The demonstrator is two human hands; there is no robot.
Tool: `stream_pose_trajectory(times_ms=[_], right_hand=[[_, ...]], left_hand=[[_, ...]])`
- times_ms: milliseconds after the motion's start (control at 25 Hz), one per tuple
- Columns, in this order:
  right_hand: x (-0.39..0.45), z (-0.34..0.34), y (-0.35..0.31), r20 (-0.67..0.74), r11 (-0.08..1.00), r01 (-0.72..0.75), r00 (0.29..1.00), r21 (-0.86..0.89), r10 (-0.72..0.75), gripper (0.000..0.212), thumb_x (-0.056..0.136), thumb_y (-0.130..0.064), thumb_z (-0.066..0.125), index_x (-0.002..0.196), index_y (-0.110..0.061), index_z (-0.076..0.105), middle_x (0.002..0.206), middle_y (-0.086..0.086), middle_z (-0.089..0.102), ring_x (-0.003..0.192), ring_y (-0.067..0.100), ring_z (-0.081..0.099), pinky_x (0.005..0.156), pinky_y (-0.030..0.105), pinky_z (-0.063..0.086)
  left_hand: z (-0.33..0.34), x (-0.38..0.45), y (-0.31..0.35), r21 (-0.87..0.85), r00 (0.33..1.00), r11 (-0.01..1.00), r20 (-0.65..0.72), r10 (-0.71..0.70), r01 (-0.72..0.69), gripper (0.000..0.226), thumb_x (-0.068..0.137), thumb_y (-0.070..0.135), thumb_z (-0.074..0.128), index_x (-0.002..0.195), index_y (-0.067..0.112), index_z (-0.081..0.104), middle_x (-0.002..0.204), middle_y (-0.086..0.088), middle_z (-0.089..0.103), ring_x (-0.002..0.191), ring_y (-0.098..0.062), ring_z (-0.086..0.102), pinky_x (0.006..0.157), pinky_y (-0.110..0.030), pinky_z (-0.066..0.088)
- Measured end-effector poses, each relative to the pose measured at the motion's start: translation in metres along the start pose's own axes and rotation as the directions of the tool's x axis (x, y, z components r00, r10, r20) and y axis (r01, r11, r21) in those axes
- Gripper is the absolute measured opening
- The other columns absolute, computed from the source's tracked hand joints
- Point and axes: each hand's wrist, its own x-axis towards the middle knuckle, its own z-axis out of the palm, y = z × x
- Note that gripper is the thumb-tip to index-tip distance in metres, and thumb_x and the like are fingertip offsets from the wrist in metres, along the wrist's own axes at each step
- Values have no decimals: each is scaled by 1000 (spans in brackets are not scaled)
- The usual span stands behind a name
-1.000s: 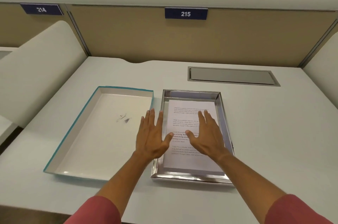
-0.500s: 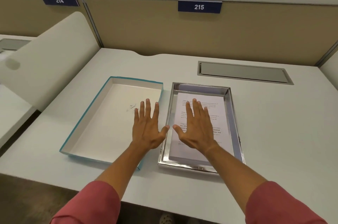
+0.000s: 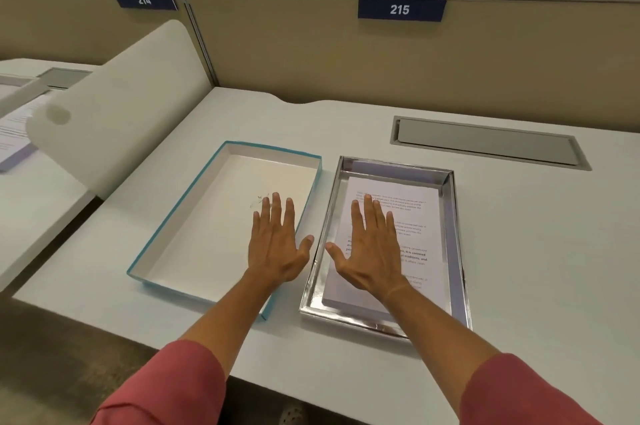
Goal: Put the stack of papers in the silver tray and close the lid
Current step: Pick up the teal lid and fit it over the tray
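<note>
The silver tray (image 3: 458,244) lies on the white desk, a little right of centre. A stack of printed papers (image 3: 412,213) lies flat inside it. Left of it, touching or nearly so, lies the lid (image 3: 194,216), upside down, white inside with teal outer walls. My right hand (image 3: 370,244) is spread flat, palm down, over the left part of the papers. My left hand (image 3: 278,244) is spread, palm down, over the right part of the upturned lid. Neither hand holds anything.
A grey cable hatch (image 3: 485,142) is set into the desk behind the tray. A white rounded divider (image 3: 121,105) stands at the left, with another desk and papers (image 3: 17,123) beyond it. A tan partition (image 3: 346,53) closes the back. The desk's front edge is near my forearms.
Both hands have shifted left: the left hand from the tray's left rim to over the lid, the right hand toward the papers' left part. The camera view has turned left.
</note>
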Motion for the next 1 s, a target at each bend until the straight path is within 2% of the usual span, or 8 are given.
stream_pose_trajectory(times_ms=[120,200,320,400,520,640,840,1000], right_hand=[[6,2,-8,-28,1000,-20,999,16,20,96,82,-73,31,155,-17,2,163,10,-6,150,29,-9,121,48,-7],[9,3,-15,-21,999,-50,999,15,50,96,82,-71,32,155,-16,1,163,11,-7,150,28,-10,121,46,-8],[10,6,-27,-35,995,-99,994,30,100,95,83,-68,36,154,-16,2,163,12,-5,150,27,-8,121,45,-7],[11,8,-32,-43,991,-131,990,36,133,94,83,-67,38,154,-15,5,163,12,-2,151,28,-4,121,44,-6],[13,10,-40,-49,984,-174,983,35,175,95,82,-67,36,154,-15,5,163,11,-1,151,28,-4,119,42,-9],[16,6,-46,-24,979,-204,979,30,205,94,82,-69,30,154,-17,-1,163,7,-6,150,25,-8,119,41,-11],[30,-12,-59,-46,966,-217,973,142,226,93,80,-69,28,154,-19,1,164,4,-3,151,23,-5,121,40,-5],[42,-30,-73,-35,921,-222,969,320,246,85,88,-61,42,154,-18,10,164,4,10,151,23,9,121,40,9]], left_hand=[[1,10,-4,-17,996,1000,85,-13,15,83,91,60,26,155,15,0,164,-12,-10,151,-30,-9,121,-44,-2],[0,15,-6,-47,994,999,106,-20,25,72,94,51,39,152,13,20,163,-14,11,150,-32,11,120,-43,16],[4,26,-12,-140,999,990,49,7,0,42,90,37,53,123,12,56,131,-11,55,121,-28,51,96,-40,47],[5,31,-17,-221,998,975,66,-10,25,28,87,30,56,104,10,65,106,-8,66,97,-27,63,82,-38,55],[-1,36,-22,-262,997,965,78,14,6,16,83,18,57,83,5,67,78,-10,67,72,-28,67,69,-37,59],[-21,38,-26,-344,999,938,7,49,-43,16,83,13,59,77,1,68,67,-11,64,63,-23,62,67,-36,57],[-105,49,-39,-561,980,825,-195,-48,-71,13,80,10,64,74,1,73,69,-11,69,61,-19,62,58,-21,49],[-172,58,-50,-792,966,611,-157,-203,0,7,82,17,68,77,13,71,78,1,68,71,-13,63,65,-24,52]])
